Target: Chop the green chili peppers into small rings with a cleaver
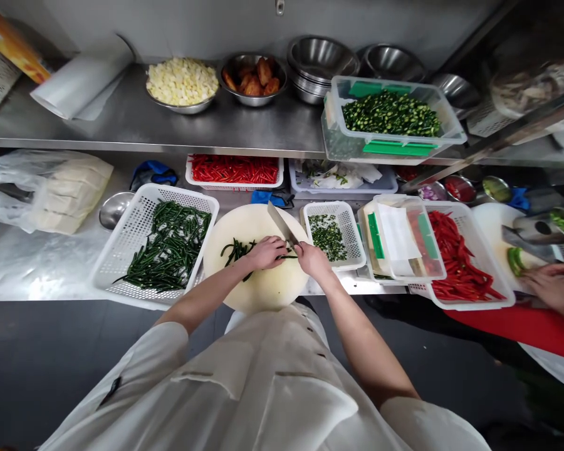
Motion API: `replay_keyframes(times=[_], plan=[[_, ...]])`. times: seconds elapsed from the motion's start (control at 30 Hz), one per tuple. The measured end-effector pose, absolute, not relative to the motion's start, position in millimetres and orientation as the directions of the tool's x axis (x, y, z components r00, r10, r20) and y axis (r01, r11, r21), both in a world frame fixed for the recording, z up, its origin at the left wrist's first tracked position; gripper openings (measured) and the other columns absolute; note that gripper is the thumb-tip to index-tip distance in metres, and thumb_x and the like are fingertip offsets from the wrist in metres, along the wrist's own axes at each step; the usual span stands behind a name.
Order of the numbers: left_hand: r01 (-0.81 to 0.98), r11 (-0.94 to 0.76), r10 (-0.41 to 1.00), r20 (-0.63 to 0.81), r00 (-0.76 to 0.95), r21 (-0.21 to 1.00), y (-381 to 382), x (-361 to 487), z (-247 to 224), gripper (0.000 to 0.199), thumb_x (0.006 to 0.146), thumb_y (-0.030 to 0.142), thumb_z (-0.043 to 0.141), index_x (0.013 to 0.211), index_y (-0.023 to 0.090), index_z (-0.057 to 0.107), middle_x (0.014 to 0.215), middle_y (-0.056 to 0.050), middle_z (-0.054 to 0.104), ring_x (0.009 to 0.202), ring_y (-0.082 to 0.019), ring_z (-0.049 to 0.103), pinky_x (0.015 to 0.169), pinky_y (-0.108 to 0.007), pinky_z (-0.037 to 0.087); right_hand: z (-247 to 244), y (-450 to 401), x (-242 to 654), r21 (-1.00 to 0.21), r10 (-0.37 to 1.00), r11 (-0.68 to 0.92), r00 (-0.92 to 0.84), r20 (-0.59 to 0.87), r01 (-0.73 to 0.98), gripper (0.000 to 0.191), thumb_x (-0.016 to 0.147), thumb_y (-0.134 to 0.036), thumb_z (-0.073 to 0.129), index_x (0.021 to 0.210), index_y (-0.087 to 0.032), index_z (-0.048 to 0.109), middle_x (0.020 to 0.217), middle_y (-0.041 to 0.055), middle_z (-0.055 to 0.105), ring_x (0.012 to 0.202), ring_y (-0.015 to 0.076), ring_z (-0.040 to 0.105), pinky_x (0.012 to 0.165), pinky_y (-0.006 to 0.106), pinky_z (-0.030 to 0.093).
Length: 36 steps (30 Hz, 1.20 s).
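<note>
On a round pale cutting board (263, 291) lie several dark green chilies (237, 252). My right hand (313, 259) grips the handle of a cleaver (280, 220), whose blade points up and to the left over the board. Beside the blade, my left hand (267, 252) presses with curled fingers on green chilies, part of which stick out toward the knife. A white basket (107, 266) of green chilies stands left of the board. To its right is a smaller white basket (356, 247) with chopped green pieces.
Lidded plastic boxes (404, 238) and a basket of red chilies (460, 257) stand right. A co-worker's hands (552, 285) work at another board. Red pieces (235, 169) lie in a tray behind. The shelf edge (160, 148) overhangs the counter, holding bowls and a green-filled box (333, 141).
</note>
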State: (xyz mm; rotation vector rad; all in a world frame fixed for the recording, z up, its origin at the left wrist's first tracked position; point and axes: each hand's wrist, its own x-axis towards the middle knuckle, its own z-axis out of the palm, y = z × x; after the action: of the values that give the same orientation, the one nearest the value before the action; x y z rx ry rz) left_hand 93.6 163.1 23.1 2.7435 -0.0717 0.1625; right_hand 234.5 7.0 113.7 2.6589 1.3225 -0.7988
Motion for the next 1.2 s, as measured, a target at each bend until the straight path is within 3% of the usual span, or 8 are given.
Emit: replay_keyframes(times=[0.3,0.53,0.77,1.0,1.2], plan=[[0.055,-0.946,0.094,0.109,0.99,0.319,149.6,95.4,22.9,0.015,0.097,0.029,0.064,0.109,0.023,0.073,0.124,-0.01,0.067,0.126,-0.029,0.054,0.103,-0.044,0.046,116.8,7.5,230.6,-0.199,0.745,-0.622,0.496,-0.446,0.757,0.044,0.117,-0.042,0.031,0.127,-0.019,0.067,0.116,0.0148,0.08,0.106,0.0249,0.075,0.088,0.029,0.046],[0.074,-0.954,0.124,0.155,0.98,0.291,139.3,98.1,31.5,0.016,0.1,0.036,0.064,0.105,0.025,0.074,0.125,-0.01,0.066,0.131,-0.031,0.051,0.107,-0.049,0.042,131.6,-17.7,240.5,-0.182,0.731,-0.652,0.546,-0.41,0.736,0.045,0.116,-0.042,0.033,0.127,-0.019,0.07,0.111,0.014,0.08,0.103,0.0258,0.074,0.085,0.029,0.045],[0.201,-0.932,0.255,0.15,0.955,0.301,139.2,95.6,30.3,0.014,0.093,0.025,0.068,0.105,0.024,0.074,0.124,-0.011,0.064,0.131,-0.032,0.05,0.112,-0.05,0.041,132.3,-31.2,234.6,-0.169,0.715,-0.663,0.55,-0.431,0.729,0.041,0.116,-0.042,0.034,0.122,-0.021,0.069,0.111,0.0131,0.08,0.102,0.0266,0.075,0.084,0.031,0.046],[0.084,-0.92,0.141,0.124,0.982,0.382,154.1,90.6,22.2,0.012,0.096,0.025,0.064,0.104,0.023,0.073,0.121,-0.011,0.063,0.123,-0.03,0.054,0.102,-0.046,0.05,121.6,0.3,218.0,-0.177,0.675,-0.695,0.548,-0.494,0.697,0.042,0.117,-0.04,0.031,0.132,-0.019,0.064,0.114,0.0149,0.079,0.107,0.0268,0.076,0.088,0.031,0.048],[0.012,-0.915,0.069,0.127,0.989,0.403,163.6,86.6,23.2,0.016,0.098,0.031,0.064,0.109,0.023,0.074,0.126,-0.011,0.063,0.125,-0.029,0.054,0.106,-0.045,0.049,120.0,12.3,216.3,-0.206,0.699,-0.675,0.525,-0.485,0.708,0.046,0.117,-0.043,0.027,0.134,-0.019,0.063,0.119,0.018,0.078,0.113,0.0279,0.075,0.095,0.033,0.049]])
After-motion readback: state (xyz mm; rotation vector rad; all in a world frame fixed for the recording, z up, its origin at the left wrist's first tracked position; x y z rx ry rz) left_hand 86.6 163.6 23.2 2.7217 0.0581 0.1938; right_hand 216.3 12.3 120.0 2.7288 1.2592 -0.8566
